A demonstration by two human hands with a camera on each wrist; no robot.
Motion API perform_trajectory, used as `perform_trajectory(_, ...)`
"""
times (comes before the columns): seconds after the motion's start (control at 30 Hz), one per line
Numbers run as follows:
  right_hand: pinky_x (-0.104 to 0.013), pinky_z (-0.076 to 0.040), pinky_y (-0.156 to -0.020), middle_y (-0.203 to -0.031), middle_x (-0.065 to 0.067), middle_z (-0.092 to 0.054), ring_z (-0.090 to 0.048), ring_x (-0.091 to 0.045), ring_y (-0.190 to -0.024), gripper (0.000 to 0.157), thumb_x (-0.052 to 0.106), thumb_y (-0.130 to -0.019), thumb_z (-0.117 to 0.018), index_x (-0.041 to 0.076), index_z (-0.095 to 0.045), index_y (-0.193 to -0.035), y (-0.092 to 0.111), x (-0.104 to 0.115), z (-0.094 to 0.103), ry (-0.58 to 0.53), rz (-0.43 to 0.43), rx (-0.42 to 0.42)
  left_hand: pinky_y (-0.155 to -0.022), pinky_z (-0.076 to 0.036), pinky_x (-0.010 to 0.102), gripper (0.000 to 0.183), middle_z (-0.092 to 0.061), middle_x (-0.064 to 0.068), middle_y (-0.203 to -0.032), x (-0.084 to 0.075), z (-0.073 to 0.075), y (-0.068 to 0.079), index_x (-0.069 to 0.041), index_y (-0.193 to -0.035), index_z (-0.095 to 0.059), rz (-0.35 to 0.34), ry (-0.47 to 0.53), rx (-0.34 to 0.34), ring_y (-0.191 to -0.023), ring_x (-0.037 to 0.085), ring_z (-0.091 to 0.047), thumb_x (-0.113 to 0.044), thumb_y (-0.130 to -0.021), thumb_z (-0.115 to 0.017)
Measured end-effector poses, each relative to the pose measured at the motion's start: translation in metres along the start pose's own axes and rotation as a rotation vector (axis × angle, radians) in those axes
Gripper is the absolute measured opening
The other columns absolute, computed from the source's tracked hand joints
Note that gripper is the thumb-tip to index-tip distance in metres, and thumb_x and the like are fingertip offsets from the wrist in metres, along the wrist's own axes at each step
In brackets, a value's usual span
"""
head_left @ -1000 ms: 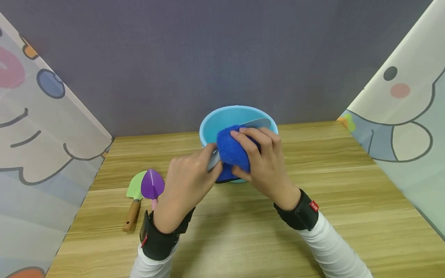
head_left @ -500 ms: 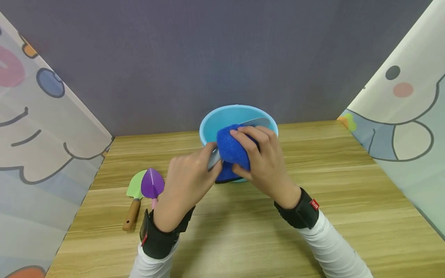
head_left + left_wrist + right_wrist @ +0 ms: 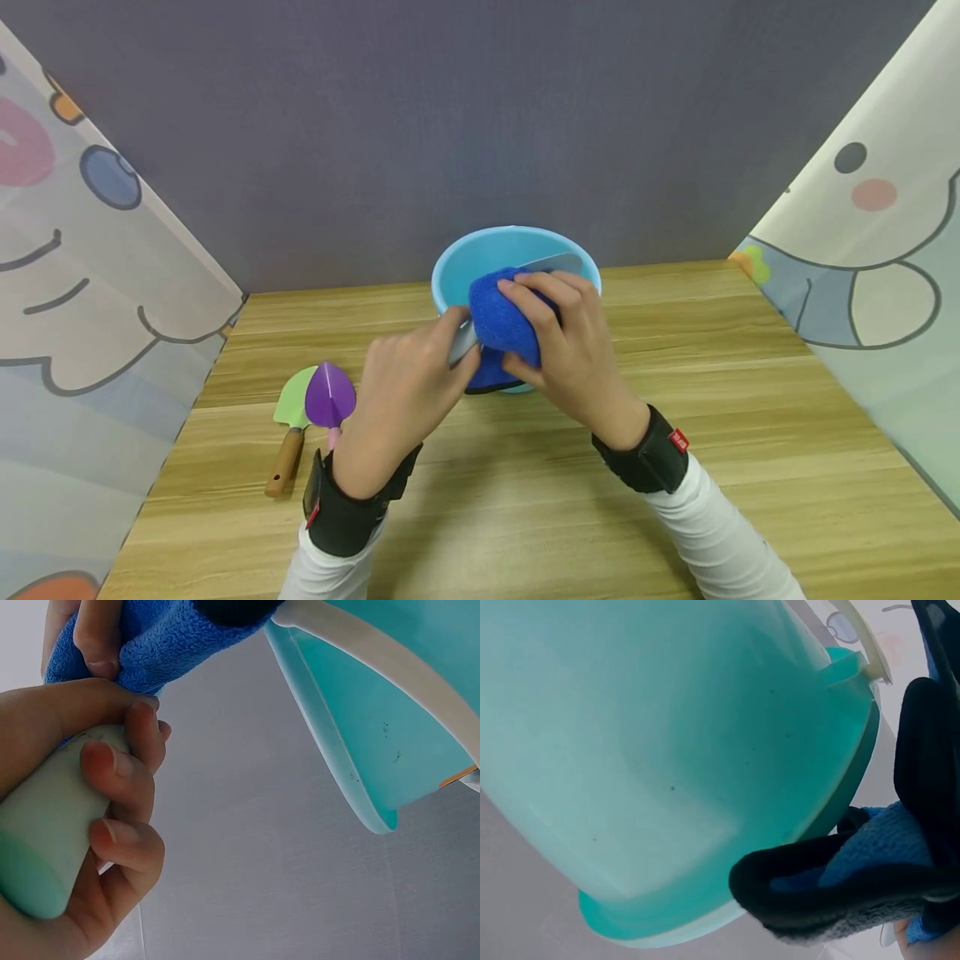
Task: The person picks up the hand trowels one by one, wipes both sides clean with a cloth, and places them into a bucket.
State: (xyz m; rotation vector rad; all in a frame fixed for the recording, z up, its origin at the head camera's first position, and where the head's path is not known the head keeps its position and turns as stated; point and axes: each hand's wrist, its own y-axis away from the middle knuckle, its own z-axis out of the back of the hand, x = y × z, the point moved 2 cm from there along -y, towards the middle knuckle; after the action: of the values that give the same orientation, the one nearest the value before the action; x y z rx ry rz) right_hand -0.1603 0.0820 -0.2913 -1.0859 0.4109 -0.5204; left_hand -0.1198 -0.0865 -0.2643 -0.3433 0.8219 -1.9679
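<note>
My left hand (image 3: 408, 379) grips a pale green handle (image 3: 56, 806) with a darker mint end, its fingers curled round it. My right hand (image 3: 573, 346) holds a blue terry cloth (image 3: 498, 312) with black edging, bunched over the tool beyond that handle. Past the cloth shows a pale, flat, round-ended blade (image 3: 561, 264), in line with the handle; the cloth hides the part between. Both hands are above the near rim of a light blue bucket (image 3: 468, 250), which has a cream carrying handle (image 3: 375, 652) in the left wrist view. A cloth flap hangs down in front of the bucket.
Left of my left hand, a green trowel (image 3: 292, 400) with a wooden handle and a purple trowel (image 3: 330, 396) with a pink handle lie on the wooden table (image 3: 750, 400). A dark grey panel (image 3: 480, 125) stands behind; printed sheets (image 3: 847, 225) flank both sides.
</note>
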Motion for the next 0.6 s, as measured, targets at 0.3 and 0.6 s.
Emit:
perform_trajectory(0.3, -0.055, -0.047, -0.083, -0.117, -0.020, -0.048, -0.050, -0.041, -0.100, 0.058, 0.023, -0.072, -0.071, 0.003, -0.051, -0.122, 0.0013, -0.0011, 0.0003, 0.008, 0.001, 0.012, -0.035, -0.022, 0.025, 0.016, -0.046, 0.000, -0.051, -0.0009, 0.0004, -0.0002, -0.002, -0.093, -0.067, -0.001, 0.005, 0.014, -0.038, 0.010, -0.032, -0.015, -0.083, -0.066)
perform_trajectory(0.6, -0.055, -0.047, -0.084, -0.118, -0.020, -0.049, -0.049, -0.040, -0.100, 0.058, 0.024, -0.072, -0.071, 0.003, -0.051, -0.123, 0.0012, -0.0006, 0.0007, 0.022, 0.002, 0.016, -0.035, -0.022, 0.025, 0.018, -0.047, 0.000, -0.050, -0.0006, 0.0016, 0.0004, -0.001, -0.095, -0.068, 0.007, 0.003, 0.011, -0.038, 0.011, -0.032, -0.014, -0.082, -0.067)
